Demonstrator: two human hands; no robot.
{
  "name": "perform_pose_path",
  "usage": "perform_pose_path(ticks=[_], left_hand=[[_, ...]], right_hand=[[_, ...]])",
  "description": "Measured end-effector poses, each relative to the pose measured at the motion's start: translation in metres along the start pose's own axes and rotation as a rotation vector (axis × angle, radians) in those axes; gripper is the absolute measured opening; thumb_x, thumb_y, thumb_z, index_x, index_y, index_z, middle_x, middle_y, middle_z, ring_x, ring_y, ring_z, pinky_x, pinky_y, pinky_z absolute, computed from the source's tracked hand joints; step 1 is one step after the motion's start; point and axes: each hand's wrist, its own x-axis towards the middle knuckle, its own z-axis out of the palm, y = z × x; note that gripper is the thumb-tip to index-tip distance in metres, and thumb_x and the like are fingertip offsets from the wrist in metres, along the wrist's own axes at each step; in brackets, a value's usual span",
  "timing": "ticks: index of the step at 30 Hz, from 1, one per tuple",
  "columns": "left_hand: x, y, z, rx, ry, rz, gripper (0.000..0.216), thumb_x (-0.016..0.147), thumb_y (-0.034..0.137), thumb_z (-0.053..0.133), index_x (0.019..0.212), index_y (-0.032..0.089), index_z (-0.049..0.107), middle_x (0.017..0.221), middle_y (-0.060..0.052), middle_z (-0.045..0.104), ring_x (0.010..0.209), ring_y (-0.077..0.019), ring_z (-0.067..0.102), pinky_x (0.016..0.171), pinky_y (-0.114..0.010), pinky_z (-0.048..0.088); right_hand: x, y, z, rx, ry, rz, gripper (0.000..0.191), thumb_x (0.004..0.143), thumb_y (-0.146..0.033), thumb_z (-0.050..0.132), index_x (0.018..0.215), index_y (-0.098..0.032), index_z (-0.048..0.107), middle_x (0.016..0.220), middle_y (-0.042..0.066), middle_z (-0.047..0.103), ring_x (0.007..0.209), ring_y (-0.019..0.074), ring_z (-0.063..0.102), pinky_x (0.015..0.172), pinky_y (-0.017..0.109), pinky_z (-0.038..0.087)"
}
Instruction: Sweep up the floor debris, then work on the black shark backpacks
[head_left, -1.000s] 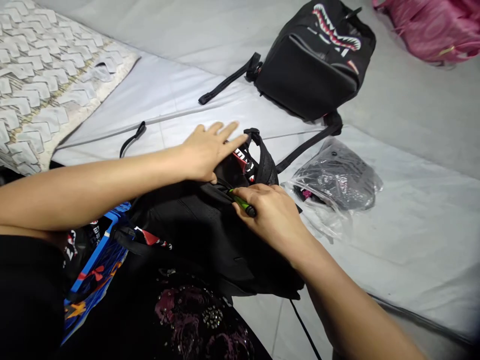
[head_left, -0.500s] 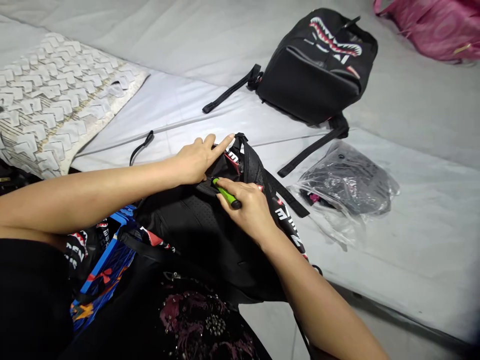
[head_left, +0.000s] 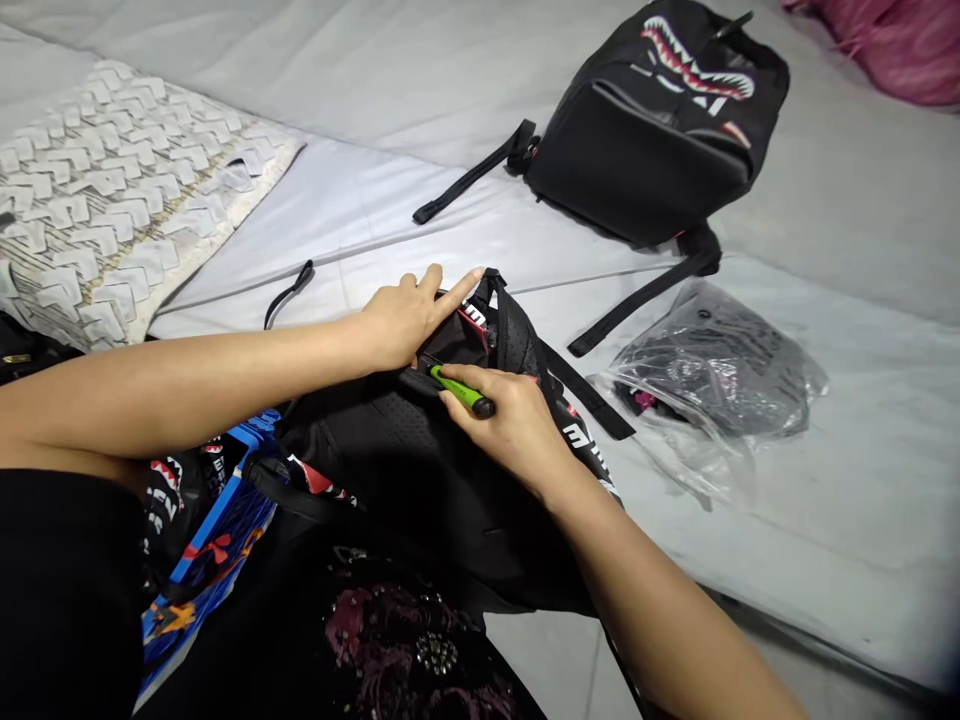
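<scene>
A black backpack (head_left: 420, 470) with white lettering and red patches lies across my lap and the edge of the grey-covered surface. My left hand (head_left: 405, 320) grips its upper edge, index finger stretched along the rim towards a strap and thumb near the dark fold. In my right hand (head_left: 510, 420) is a slim green tool (head_left: 461, 388) with a black butt end, closed between thumb and fingers. The tool's far end meets the dark fabric beside my left thumb, so its tip is hidden.
A second black backpack (head_left: 645, 150) with a shark-mouth print lies beyond. Near it are a clear plastic bag (head_left: 720, 360) with dark contents and a pink bag (head_left: 900, 50). A white textured mat (head_left: 112, 200) lies left; a blue crate (head_left: 214, 510) holds printed bags.
The view has shifted slightly, so the far things sit further right. Both hands keep their hold, and the green tool stays at the same fold.
</scene>
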Motion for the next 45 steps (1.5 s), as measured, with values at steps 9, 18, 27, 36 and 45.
perform_pose_path(ticks=[9, 18, 27, 36, 45], left_hand=[[-0.001, -0.017, 0.008, -0.080, 0.038, 0.124, 0.103, 0.082, 0.019, 0.059, 0.159, 0.026, -0.008, 0.153, -0.017, 0.031, 0.115, -0.0302, 0.055, 0.090, -0.037, 0.050], [-0.015, -0.026, -0.005, -0.239, -0.035, 0.076, 0.102, 0.081, 0.014, 0.056, 0.159, 0.033, -0.007, 0.159, -0.014, 0.024, 0.123, -0.0238, 0.057, 0.095, -0.029, 0.048], [-0.011, -0.031, -0.015, -0.159, -0.184, 0.050, 0.097, 0.085, 0.018, 0.055, 0.159, 0.033, -0.006, 0.130, -0.014, 0.054, 0.100, -0.0243, 0.064, 0.081, -0.030, 0.048], [-0.014, -0.038, 0.000, -0.209, -0.085, 0.091, 0.093, 0.087, 0.015, 0.050, 0.160, 0.032, -0.006, 0.123, -0.013, 0.055, 0.087, -0.0203, 0.062, 0.072, -0.028, 0.046], [-0.012, -0.037, 0.009, -0.238, -0.039, 0.074, 0.095, 0.085, 0.019, 0.053, 0.159, 0.034, -0.005, 0.123, -0.014, 0.053, 0.085, -0.0214, 0.062, 0.074, -0.031, 0.048]], right_hand=[[-0.006, -0.004, -0.004, 0.030, -0.035, 0.030, 0.032, 0.092, -0.025, 0.064, 0.122, -0.017, 0.070, 0.122, 0.007, 0.072, 0.108, 0.0259, 0.070, 0.098, 0.040, 0.056], [-0.013, -0.009, -0.006, -0.002, -0.010, 0.026, 0.032, 0.090, -0.017, 0.061, 0.119, -0.022, 0.072, 0.121, 0.006, 0.073, 0.107, 0.0254, 0.071, 0.097, 0.043, 0.058], [0.010, -0.014, 0.015, 0.110, 0.007, 0.037, 0.032, 0.090, -0.018, 0.062, 0.120, -0.023, 0.072, 0.121, 0.005, 0.073, 0.105, 0.0233, 0.071, 0.094, 0.039, 0.058], [0.012, -0.028, 0.029, 0.008, 0.100, 0.086, 0.027, 0.088, -0.017, 0.064, 0.113, -0.022, 0.074, 0.111, 0.006, 0.076, 0.098, 0.0240, 0.073, 0.089, 0.039, 0.057], [0.009, -0.036, 0.036, -0.074, 0.209, 0.151, 0.022, 0.090, -0.025, 0.060, 0.105, -0.021, 0.076, 0.101, 0.007, 0.078, 0.092, 0.0262, 0.073, 0.087, 0.044, 0.056]])
